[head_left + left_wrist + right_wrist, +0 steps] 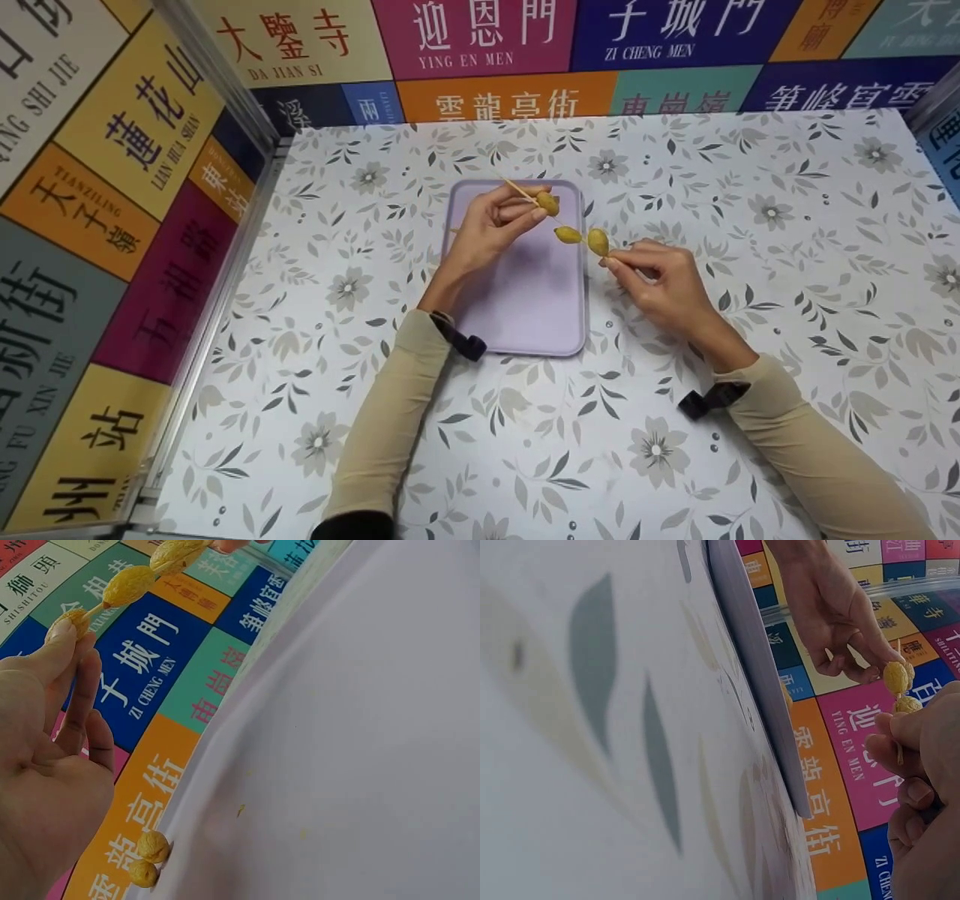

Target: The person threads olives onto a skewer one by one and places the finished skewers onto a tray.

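Observation:
A thin wooden skewer [519, 190] carries wrinkled yellow fruit-like balls and runs between the two hands over the tray. My left hand [499, 221] pinches one yellow ball [548, 202] between thumb and fingers, and the stick's end juts out beyond it. Two more balls, a middle one [568, 235] and a right one [598, 241], sit on the skewer between the hands. My right hand [664, 281] pinches the skewer just below the right ball; its tip shows under those fingers in the right wrist view. Below lies a shallow lilac tray [525, 315].
Two loose yellow balls [152, 849] lie at the tray's edge in the left wrist view, mostly hidden by the left hand in the head view. A flower-patterned tabletop [750, 210] surrounds the tray. Colourful lettered panels [480, 45] stand along the back and left.

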Demonstrator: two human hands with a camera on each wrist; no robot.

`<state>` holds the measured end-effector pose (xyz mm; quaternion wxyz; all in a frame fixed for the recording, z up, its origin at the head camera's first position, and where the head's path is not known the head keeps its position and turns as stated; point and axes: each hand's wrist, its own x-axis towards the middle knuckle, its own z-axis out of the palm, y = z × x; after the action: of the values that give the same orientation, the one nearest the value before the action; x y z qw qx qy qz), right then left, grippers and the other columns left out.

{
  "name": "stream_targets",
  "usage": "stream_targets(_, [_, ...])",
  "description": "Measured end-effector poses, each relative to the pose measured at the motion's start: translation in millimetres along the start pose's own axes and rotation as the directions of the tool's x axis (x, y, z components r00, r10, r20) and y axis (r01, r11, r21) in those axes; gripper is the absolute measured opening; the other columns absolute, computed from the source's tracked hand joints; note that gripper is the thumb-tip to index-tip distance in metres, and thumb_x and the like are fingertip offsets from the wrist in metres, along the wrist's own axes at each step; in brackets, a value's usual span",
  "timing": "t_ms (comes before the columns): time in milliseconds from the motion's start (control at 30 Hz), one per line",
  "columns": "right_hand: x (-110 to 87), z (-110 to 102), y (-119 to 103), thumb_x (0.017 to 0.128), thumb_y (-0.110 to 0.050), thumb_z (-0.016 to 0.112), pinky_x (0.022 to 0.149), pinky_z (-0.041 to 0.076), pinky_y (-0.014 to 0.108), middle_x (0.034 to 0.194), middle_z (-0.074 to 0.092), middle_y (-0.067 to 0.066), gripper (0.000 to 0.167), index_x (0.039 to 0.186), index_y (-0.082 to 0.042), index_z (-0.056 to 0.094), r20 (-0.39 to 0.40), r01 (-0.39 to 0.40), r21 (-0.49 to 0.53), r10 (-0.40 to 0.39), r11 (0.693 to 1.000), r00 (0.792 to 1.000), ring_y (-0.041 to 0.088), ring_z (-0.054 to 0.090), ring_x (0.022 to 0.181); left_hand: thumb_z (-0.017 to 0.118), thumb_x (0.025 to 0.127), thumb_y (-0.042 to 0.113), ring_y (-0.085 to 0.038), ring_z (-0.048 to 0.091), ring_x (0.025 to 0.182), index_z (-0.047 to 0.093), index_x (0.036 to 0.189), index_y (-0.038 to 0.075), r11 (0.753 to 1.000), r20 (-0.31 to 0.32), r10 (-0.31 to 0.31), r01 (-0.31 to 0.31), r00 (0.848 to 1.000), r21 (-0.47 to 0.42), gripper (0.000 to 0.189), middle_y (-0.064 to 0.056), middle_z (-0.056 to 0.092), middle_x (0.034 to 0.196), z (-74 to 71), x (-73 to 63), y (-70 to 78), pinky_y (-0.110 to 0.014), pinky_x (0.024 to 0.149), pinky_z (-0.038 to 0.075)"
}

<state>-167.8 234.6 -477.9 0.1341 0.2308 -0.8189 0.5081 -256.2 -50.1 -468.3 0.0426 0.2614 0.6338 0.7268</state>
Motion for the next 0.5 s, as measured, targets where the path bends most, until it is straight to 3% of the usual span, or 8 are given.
stream_targets(233, [-0.1,1.1,3.0,0.094,0.003,0.081,0.068,0.048,0.013,0.086,0.078,0.015,0.016,0.109,-0.001,0.085,-0.004,0.008,0.002,-0.008,1.000,1.000,0.009,0.061,0.074,0.073,0.101,0.000,-0.028,0.077,0.121,0.069,0.132,-0.005,1.000,0.028,-0.003,0.003,1.000,-0.003,0.031,-0.019,0.078,0.129,2.4,0.0,-1.1,-0.042,0.109,0.058])
stream_targets(500, [0.3,0.2,0.4,0.096,-0.001,0.080,0.065,0.046,0.014,0.085,0.077,0.015,0.015,0.110,-0.002,0.085,0.009,0.011,0.001,-0.011,1.000,1.000,0.009,0.059,0.071,0.071,0.103,0.000,-0.028,0.075,0.125,0.067,0.133,-0.004,0.998,0.057,-0.051,0.053,0.997,-0.036,0.031,-0.018,0.077,0.132,2.8,-1.4,-0.7,-0.041,0.114,0.055])
